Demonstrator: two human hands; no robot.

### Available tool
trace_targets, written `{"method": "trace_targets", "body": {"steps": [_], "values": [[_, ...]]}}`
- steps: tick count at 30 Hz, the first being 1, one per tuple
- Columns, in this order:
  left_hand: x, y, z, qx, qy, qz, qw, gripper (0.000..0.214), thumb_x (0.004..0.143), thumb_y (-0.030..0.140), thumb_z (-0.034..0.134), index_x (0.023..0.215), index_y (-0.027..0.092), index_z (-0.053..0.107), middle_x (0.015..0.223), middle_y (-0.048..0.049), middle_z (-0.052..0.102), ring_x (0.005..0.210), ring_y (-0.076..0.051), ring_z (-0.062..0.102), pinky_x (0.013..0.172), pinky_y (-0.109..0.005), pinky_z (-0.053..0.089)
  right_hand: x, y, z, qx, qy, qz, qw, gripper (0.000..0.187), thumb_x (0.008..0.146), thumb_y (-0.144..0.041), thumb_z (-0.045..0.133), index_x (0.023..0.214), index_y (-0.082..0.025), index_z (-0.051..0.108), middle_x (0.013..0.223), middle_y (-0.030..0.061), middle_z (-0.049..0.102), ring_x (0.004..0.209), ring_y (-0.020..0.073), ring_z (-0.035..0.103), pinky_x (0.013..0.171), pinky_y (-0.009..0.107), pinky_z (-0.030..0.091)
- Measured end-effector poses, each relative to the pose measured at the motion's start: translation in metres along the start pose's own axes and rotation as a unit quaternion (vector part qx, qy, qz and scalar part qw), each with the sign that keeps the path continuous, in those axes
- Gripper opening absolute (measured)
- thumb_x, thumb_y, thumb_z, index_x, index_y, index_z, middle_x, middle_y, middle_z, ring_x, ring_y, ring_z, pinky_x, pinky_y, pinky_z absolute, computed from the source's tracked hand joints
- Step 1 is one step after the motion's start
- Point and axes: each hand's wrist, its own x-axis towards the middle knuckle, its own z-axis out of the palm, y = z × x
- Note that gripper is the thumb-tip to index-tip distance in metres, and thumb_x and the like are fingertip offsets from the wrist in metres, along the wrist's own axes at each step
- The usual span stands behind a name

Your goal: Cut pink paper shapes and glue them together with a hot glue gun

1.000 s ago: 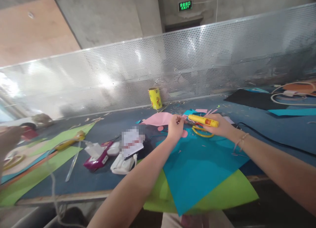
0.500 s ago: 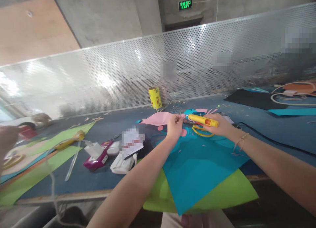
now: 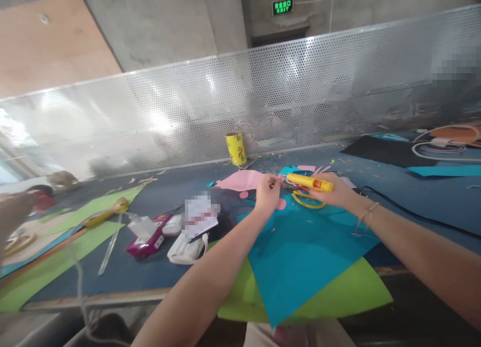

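My right hand [image 3: 333, 191] is closed around a yellow glue gun [image 3: 310, 182] whose tip points left toward my left hand. My left hand [image 3: 267, 193] pinches a small pink paper piece at its fingertips, right at the gun's tip. Both hands hover over a blue paper sheet [image 3: 300, 251] that lies on a lime green sheet [image 3: 353, 292]. Small pink cut-outs [image 3: 281, 203] and yellow-handled scissors [image 3: 308, 200] lie under the hands. A larger pink paper [image 3: 240, 180] rests just behind my left hand.
A yellow roll [image 3: 236, 149] stands by the perforated metal screen [image 3: 240, 106]. To the left lie a white charger [image 3: 186, 249], a magenta device [image 3: 146, 241], another glue gun [image 3: 107, 212] and green sheets [image 3: 56, 256]. A black cable [image 3: 413, 214] runs right. Another person's hand [image 3: 13, 214] shows at far left.
Both hands stay nearly still; my left fingers shift slightly against the glue gun's tip. The hand at the far left moved a little.
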Motion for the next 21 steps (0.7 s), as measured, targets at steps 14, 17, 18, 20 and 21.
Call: {"method": "trace_targets", "body": {"steps": [14, 17, 18, 20, 21], "values": [[0.0000, -0.0009, -0.0008, -0.006, 0.017, -0.018, 1.000, 0.015, 0.077, 0.031, 0.054, 0.071, 0.018, 0.048, 0.067, -0.0024, 0.063, 0.069, -0.014, 0.060, 0.069, -0.028, 0.044, 0.0004, 0.0019, -0.0003, 0.019, -0.012, 0.025, 0.999, 0.010, 0.067, -0.027, 0.061, 0.063, -0.018, 0.060, 0.059, 0.0004, 0.061, 0.052, 0.0141, 0.055, 0.044, 0.024, 0.036], [0.0001, -0.0004, -0.0011, 0.000, 0.012, -0.012, 1.000, 0.015, 0.077, 0.030, 0.054, 0.070, 0.018, 0.048, 0.066, -0.0022, 0.063, 0.068, -0.015, 0.060, 0.069, -0.028, 0.044, 0.0004, 0.0014, -0.0002, 0.015, -0.012, 0.022, 1.000, 0.011, 0.067, -0.028, 0.061, 0.063, -0.018, 0.060, 0.059, 0.0005, 0.061, 0.052, 0.0143, 0.055, 0.044, 0.024, 0.035], [0.0000, -0.0002, -0.0010, 0.006, 0.007, -0.009, 1.000, 0.014, 0.077, 0.028, 0.054, 0.070, 0.018, 0.048, 0.066, -0.0021, 0.063, 0.069, -0.015, 0.060, 0.069, -0.028, 0.044, 0.0005, 0.0015, -0.0002, 0.014, -0.012, 0.020, 1.000, 0.011, 0.067, -0.028, 0.061, 0.063, -0.018, 0.060, 0.060, 0.0006, 0.062, 0.052, 0.0144, 0.055, 0.044, 0.024, 0.035], [-0.0002, 0.0002, -0.0005, 0.006, 0.004, -0.010, 1.000, 0.011, 0.078, 0.025, 0.053, 0.070, 0.018, 0.048, 0.066, -0.0020, 0.064, 0.069, -0.015, 0.061, 0.069, -0.027, 0.044, 0.0006, 0.0019, -0.0002, 0.011, -0.009, 0.020, 1.000, 0.010, 0.067, -0.027, 0.061, 0.062, -0.018, 0.060, 0.059, 0.0005, 0.061, 0.052, 0.0145, 0.055, 0.044, 0.025, 0.035], [-0.0004, 0.0006, -0.0002, -0.001, 0.007, -0.014, 1.000, 0.011, 0.078, 0.024, 0.053, 0.070, 0.018, 0.048, 0.066, -0.0020, 0.064, 0.069, -0.014, 0.061, 0.069, -0.027, 0.044, 0.0007, 0.0022, -0.0002, 0.010, -0.007, 0.021, 1.000, 0.009, 0.067, -0.026, 0.061, 0.062, -0.018, 0.060, 0.059, 0.0006, 0.061, 0.052, 0.0146, 0.055, 0.044, 0.025, 0.036]]}}
